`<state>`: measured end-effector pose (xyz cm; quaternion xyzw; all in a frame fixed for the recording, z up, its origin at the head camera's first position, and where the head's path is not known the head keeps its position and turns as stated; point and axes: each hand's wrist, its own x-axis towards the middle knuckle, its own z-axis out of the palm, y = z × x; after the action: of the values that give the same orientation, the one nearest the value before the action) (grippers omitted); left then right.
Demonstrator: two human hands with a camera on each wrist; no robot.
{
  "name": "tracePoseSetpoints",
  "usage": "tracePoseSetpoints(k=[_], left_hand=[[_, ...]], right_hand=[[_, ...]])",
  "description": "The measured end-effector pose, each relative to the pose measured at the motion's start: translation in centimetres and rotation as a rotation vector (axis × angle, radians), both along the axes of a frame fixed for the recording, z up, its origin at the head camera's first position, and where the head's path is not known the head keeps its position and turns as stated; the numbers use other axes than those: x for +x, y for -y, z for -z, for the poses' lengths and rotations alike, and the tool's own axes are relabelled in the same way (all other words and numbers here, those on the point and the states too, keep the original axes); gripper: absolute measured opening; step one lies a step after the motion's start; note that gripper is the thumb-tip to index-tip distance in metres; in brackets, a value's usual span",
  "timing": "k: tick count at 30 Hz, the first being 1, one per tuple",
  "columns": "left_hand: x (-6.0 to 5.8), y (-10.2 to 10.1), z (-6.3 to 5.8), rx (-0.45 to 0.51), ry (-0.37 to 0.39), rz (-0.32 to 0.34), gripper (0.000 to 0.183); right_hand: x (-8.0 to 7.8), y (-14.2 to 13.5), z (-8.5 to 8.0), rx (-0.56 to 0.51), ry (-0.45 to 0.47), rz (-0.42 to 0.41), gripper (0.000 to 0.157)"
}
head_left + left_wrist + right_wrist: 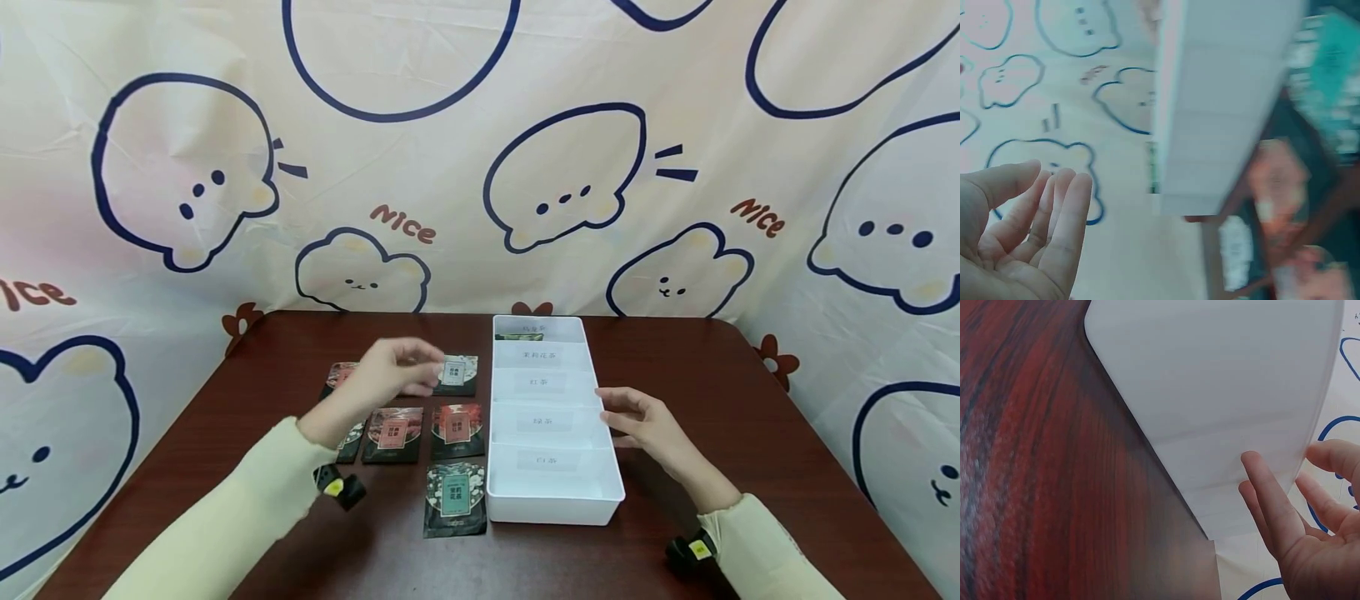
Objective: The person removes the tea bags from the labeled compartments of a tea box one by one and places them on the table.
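Note:
A long white divided box (555, 508) stands on the table, with Chinese labels in its compartments. A tea packet (517, 337) shows in its farthest compartment. My left hand (393, 371) hovers left of the box over the packets, fingers loosely bent; the left wrist view shows nothing between thumb and fingers. Close to its fingertips lies a dark packet with a pale label (457, 375). My right hand (641, 425) touches the box's right side; in the right wrist view its extended fingers (1272, 500) lie against the outer wall and near the rim.
Left of the box lie red-labelled packets (393, 435), (457, 429) and a green-labelled packet (455, 500) nearest me. Two more packets are partly hidden by my left arm. A cartoon-printed curtain (465, 167) hangs around the brown table (750, 417).

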<state>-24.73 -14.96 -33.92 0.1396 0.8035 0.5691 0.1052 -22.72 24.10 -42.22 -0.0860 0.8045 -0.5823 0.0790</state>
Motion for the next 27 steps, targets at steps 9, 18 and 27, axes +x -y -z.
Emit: tracePoseSetpoints(k=[9,18,27], left_hand=[[-4.6,-3.0,-2.5,0.064,-0.075,-0.015,0.03],[-8.9,-5.9,-0.3,0.046,-0.145,-0.034,0.025],[-11.1,-8.1,3.3,-0.097,-0.134,-0.088,0.023]], right_hand=[[-0.1,0.0,0.1,-0.013,0.008,-0.005,0.052],[-0.2,-0.1,0.0,-0.007,0.007,-0.007,0.052],[-0.2,-0.2,0.1,-0.027,0.012,-0.007,0.052]])
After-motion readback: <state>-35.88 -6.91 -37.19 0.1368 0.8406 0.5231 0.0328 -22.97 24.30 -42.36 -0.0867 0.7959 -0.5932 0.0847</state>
